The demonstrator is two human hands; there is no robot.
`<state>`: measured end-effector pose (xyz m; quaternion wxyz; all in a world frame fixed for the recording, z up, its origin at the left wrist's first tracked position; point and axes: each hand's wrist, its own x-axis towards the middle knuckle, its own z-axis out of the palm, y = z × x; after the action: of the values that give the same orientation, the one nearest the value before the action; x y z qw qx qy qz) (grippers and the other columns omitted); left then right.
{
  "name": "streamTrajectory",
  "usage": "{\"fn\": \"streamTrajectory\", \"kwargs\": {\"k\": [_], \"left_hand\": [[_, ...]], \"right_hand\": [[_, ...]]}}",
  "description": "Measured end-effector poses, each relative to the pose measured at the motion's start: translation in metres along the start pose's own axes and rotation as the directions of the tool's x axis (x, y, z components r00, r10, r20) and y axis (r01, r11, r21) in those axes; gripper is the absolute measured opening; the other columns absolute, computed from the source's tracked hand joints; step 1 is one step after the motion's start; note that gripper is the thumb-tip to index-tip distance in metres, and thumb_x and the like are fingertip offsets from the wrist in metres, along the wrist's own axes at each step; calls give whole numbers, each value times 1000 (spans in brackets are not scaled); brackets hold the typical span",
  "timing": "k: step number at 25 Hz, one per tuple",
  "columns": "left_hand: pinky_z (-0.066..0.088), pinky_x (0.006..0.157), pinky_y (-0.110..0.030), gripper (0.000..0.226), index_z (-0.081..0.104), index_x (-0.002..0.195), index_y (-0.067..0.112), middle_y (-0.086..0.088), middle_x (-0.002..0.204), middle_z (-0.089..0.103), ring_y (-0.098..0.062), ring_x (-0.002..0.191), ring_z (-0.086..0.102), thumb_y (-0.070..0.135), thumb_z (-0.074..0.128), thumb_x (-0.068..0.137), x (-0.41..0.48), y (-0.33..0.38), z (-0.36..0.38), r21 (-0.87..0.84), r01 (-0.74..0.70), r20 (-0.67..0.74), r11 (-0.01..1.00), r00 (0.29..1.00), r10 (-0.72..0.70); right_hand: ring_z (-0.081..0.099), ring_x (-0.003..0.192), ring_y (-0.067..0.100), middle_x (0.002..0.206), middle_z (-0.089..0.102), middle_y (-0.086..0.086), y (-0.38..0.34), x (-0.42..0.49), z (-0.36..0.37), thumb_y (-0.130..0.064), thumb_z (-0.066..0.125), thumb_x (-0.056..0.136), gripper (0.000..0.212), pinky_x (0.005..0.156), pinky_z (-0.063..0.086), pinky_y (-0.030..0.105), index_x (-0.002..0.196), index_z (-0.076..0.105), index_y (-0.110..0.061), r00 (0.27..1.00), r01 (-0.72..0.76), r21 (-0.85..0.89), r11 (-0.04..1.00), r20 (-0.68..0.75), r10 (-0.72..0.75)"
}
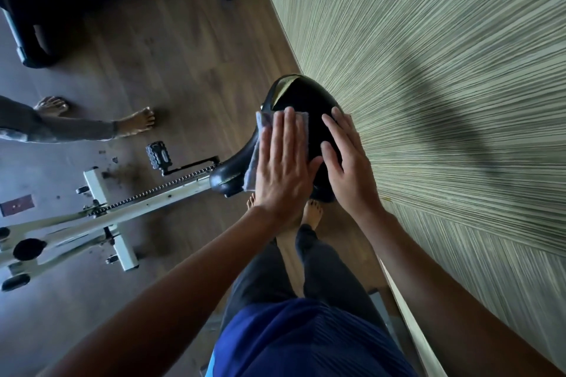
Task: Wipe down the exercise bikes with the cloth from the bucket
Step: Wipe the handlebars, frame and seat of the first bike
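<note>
Presently, the cloth is pressed flat on the saddle by the left hand, fingers straight, for wiping. The saddle is apparently steadied by the right hand, fingers released, grasping nothing.

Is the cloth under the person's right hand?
No, the grey cloth lies under the flat left hand on the black saddle, while the right hand rests bare on the saddle.
</note>
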<state>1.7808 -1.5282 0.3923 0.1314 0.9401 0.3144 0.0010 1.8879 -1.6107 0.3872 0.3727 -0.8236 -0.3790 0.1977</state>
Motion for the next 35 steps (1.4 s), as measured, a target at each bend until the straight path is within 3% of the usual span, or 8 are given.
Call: {"fn": "streamTrajectory", "kwargs": {"k": [4, 7, 11, 15, 21, 26, 30, 35], "left_hand": [[6, 125, -44, 54, 13, 157, 4, -16, 165, 7, -26, 154, 1, 24, 26, 108, 9, 7, -9, -275, 14, 37, 961, 999, -4], [11, 124, -44, 49, 31, 153, 10, -9, 163, 23, -22, 152, 13, 21, 31, 104, -3, -33, -24, -488, 304, 20, 818, 941, -337], [23, 121, -40, 53, 35, 150, 11, -8, 157, 36, -23, 148, 28, 36, 32, 103, -21, -69, -15, -339, 347, 162, 875, 937, -308], [31, 115, -42, 51, 48, 141, 11, -8, 147, 50, -25, 138, 43, 34, 25, 102, -13, -71, -16, -361, 366, 176, 857, 930, -323], [21, 121, -39, 53, 30, 154, 15, -4, 159, 34, -20, 148, 28, 37, 25, 106, -11, -61, -18, -281, 292, 157, 914, 954, -256], [31, 112, -38, 51, 29, 154, 17, -4, 156, 39, -23, 142, 39, 37, 29, 108, -11, -60, -20, -282, 297, 165, 912, 952, -259], [35, 107, -37, 50, 30, 154, 18, -1, 156, 40, -23, 139, 43, 37, 30, 107, -12, -60, -24, -289, 284, 157, 914, 956, -247], [37, 104, -39, 51, 29, 154, 20, 1, 156, 40, -23, 136, 46, 38, 30, 107, -11, -63, -24, -285, 275, 172, 918, 957, -234]], "right_hand": [[32, 146, 14, 154, 42, 11, -27, 4, 3, -21, 43, 104, 43, 121, 24, 28, 144, 48, -6, 976, -172, 101, 980, -121, 183], [27, 149, 22, 158, 36, 11, -69, 1, 30, -29, 38, 105, 46, 123, 14, 38, 146, 46, -10, 975, -157, 10, 988, -157, 157], [17, 153, 25, 164, 22, 10, -82, 6, 82, -48, 35, 102, 64, 124, 8, 42, 156, 29, -13, 986, -155, -489, 858, -128, 105], [23, 151, 25, 162, 29, 8, -63, 41, 82, -41, 33, 106, 56, 124, 16, 43, 154, 33, -14, 982, -125, -602, 788, -188, 12], [31, 148, 25, 160, 34, 4, -35, 84, 46, -33, 30, 106, 50, 121, 24, 39, 153, 36, -18, 988, 146, -528, 837, 38, -149], [38, 142, 34, 155, 39, 13, -23, 77, 29, -45, 26, 103, 58, 118, 28, 52, 150, 39, -14, 970, -241, -427, 872, -134, 202], [55, 122, 28, 148, 47, 4, -20, 33, 17, -42, 32, 103, 52, 95, 52, 42, 149, 40, -19, 949, -280, -361, 890, -244, 199], [17, 152, 31, 166, 17, 8, -28, -35, 42, -40, 31, 107, 57, 122, 24, 44, 158, 20, -20, 939, -329, -520, 788, -268, 216]]}}
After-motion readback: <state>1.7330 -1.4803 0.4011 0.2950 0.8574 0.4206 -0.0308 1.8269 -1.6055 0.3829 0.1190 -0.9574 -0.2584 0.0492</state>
